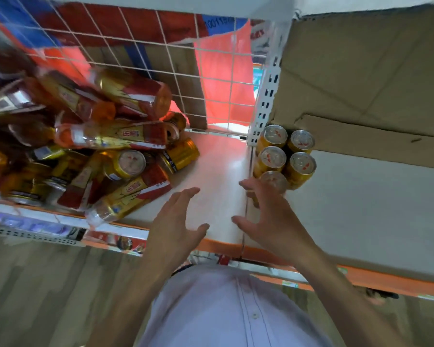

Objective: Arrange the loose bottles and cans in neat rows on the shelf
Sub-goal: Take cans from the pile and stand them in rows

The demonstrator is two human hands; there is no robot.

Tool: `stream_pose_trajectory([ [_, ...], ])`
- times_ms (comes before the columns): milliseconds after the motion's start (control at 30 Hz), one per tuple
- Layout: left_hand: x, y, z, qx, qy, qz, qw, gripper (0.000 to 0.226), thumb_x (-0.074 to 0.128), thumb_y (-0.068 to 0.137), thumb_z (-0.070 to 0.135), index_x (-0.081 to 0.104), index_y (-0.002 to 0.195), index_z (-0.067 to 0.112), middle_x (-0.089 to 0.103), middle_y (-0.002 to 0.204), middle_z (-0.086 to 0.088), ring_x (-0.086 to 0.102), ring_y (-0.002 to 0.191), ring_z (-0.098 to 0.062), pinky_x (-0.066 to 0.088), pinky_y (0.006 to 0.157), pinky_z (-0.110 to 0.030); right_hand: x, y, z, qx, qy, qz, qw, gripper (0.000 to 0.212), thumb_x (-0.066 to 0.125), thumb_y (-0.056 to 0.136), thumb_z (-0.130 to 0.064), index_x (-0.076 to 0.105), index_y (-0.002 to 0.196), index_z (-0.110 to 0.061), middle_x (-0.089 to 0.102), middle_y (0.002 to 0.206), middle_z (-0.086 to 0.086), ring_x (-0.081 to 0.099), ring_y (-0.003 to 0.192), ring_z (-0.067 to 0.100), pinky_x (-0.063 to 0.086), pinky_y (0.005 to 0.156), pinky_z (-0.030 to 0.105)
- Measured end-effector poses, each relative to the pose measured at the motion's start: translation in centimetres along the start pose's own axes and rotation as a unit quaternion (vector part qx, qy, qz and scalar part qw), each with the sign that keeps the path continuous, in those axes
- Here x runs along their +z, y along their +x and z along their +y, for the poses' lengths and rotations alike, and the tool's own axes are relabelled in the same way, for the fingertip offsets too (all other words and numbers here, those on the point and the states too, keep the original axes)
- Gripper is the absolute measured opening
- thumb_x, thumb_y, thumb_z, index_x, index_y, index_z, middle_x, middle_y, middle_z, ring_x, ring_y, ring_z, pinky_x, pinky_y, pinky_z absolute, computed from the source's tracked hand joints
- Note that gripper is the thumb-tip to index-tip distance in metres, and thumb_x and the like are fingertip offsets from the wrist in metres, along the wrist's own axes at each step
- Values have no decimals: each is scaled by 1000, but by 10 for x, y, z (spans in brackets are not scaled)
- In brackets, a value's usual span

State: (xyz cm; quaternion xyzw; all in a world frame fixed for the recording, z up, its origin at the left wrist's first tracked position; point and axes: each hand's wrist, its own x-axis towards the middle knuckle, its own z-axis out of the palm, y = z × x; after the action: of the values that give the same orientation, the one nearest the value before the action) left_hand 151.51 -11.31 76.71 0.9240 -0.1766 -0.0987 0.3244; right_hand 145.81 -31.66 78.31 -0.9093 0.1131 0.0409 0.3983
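A jumbled pile of amber bottles (110, 136) and gold cans (125, 164) lies on the left part of the white shelf (218, 171). To the right of the shelf joint, several gold cans (286, 156) stand upright in two short rows. My right hand (268, 216) hovers with fingers spread just in front of the nearest upright can (273, 180), partly hiding it; whether it touches the can I cannot tell. My left hand (176, 221) is open above the bare shelf, holding nothing, to the right of the pile.
A white wire grid (161, 58) backs the left shelf, with red and blue packaging behind it. A cardboard box (361, 83) fills the back right of the shelf. A perforated upright post (266, 96) divides the two sections. An orange price strip (361, 274) runs along the shelf's front edge.
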Motion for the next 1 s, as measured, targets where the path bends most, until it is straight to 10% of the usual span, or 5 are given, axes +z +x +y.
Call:
stream_pose_trajectory([
  [533,-114,-27,-135,-91,38,85,991,67,84,72,20,53,132,23,56,125,6,52,115,-19,40,85,-28,120,70,-121,-109,-50,-99,988,55,69,88,-31,41,135,-32,45,140,-9,49,122,12,38,96,22],
  [700,-114,-3,-165,-16,114,71,991,67,88,63,30,62,124,18,62,119,-7,58,107,-33,53,86,-45,152,94,-130,-147,-160,-65,974,62,53,83,-65,50,133,-27,50,132,-4,49,118,16,50,91,34],
  [1000,-85,31,-177,41,189,25,981,76,81,60,48,59,127,19,67,111,-4,61,104,-31,44,85,-41,171,96,-115,-149,-229,15,962,54,76,80,-22,56,129,-20,49,134,2,50,121,23,50,99,37],
])
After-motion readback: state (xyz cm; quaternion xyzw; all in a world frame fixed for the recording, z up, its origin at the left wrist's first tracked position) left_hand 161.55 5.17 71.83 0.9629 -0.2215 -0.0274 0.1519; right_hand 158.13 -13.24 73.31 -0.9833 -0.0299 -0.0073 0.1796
